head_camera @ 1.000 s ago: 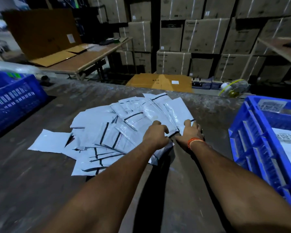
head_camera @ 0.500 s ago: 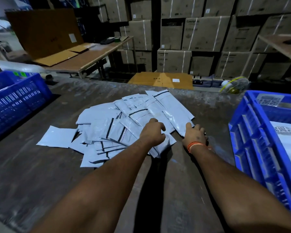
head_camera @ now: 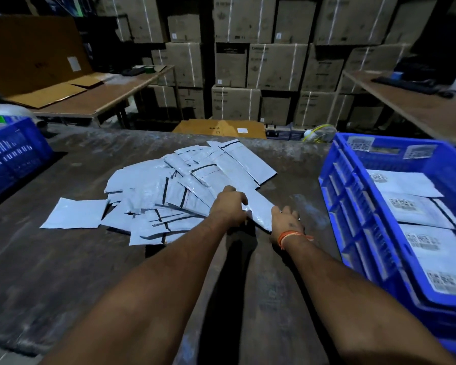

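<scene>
Poly mailer pouch, a flat, glossy grey-white plastic rectangle, lies slanted just below the centre of the frame, at the near right corner of the pile, between our two hands. Our left hand curls its fingers over the pouch's left edge and pinches it. Our right hand, with an orange thread band at the wrist, lies palm down on the table with its thumb side against the pouch's near right edge. We cannot tell whether it grips the pouch or only touches it.

The pile is a loose fan of the same slick, crinkled pouches, many of them edged with a thin black strip. One plain pouch lies apart to its left. All of them rest on a dark, scuffed, dusty table.

At the right of the frame a blue plastic crate with latticed walls holds flat packets bearing printed code labels. A second blue crate sits at the left edge. Strapped cardboard cartons fill the top of the frame.

Half a second ago our right hand lay flat on the bare table, clear of the pile. Now it meets the pouch, which our left hand has drawn out of the fan toward us.
</scene>
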The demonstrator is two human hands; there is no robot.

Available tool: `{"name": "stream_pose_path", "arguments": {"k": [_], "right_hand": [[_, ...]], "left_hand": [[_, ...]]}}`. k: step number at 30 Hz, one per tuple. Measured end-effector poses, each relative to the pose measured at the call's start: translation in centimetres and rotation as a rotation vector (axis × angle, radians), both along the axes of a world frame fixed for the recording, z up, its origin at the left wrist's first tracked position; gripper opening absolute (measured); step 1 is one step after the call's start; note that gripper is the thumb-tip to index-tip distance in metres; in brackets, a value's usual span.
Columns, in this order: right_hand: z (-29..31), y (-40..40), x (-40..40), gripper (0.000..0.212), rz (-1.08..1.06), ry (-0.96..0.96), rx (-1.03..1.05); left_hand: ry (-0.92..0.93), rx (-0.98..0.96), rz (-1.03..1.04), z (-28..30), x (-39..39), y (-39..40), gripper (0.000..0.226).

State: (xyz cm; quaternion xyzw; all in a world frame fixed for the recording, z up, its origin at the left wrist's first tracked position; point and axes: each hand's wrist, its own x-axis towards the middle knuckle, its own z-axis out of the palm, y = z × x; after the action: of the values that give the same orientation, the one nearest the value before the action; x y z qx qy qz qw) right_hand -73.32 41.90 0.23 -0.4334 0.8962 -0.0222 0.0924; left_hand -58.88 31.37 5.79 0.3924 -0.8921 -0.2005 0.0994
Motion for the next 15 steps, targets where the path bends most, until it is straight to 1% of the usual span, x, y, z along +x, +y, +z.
{"name": "stream_pose_path", "arguments": {"k": [5, 6, 7, 9, 10, 13, 15], "right_hand": [[1.1, 3.3, 2.0, 0.069, 0.041, 0.012, 0.056], [1.4, 3.8, 2.3, 0.066, 0.049, 0.003, 0.049], [1.7, 4.4, 2.4, 0.058, 0.057, -0.013, 0.023], [2.5, 5.5, 2.4, 0.035, 0.052, -0.084, -0.068], [3.0, 6.0, 2.3, 0.026, 0.050, -0.125, -0.103], [4.0, 7.5, 2.1, 0.012, 0.003, -0.218, -0.175], [4.3, 8.4, 2.1, 0.014, -0.068, -0.313, -0.224]], "left_hand": [[-0.040, -0.040, -0.037, -1.1, 2.2, 2.4, 0.045], [-0.054, -0.053, -0.056, -1.2, 2.7, 2.8, 0.048], [-0.072, -0.077, -0.080, -1.2, 3.2, 3.2, 0.052], [-0.112, -0.122, -0.117, -1.2, 4.1, 3.9, 0.060], [-0.120, -0.135, -0.118, -1.1, 4.4, 4.2, 0.061], [-0.116, -0.175, -0.108, -0.4, 4.9, 4.7, 0.045], [-0.097, -0.130, -0.128, -0.2, 5.2, 4.6, 0.040]]}}
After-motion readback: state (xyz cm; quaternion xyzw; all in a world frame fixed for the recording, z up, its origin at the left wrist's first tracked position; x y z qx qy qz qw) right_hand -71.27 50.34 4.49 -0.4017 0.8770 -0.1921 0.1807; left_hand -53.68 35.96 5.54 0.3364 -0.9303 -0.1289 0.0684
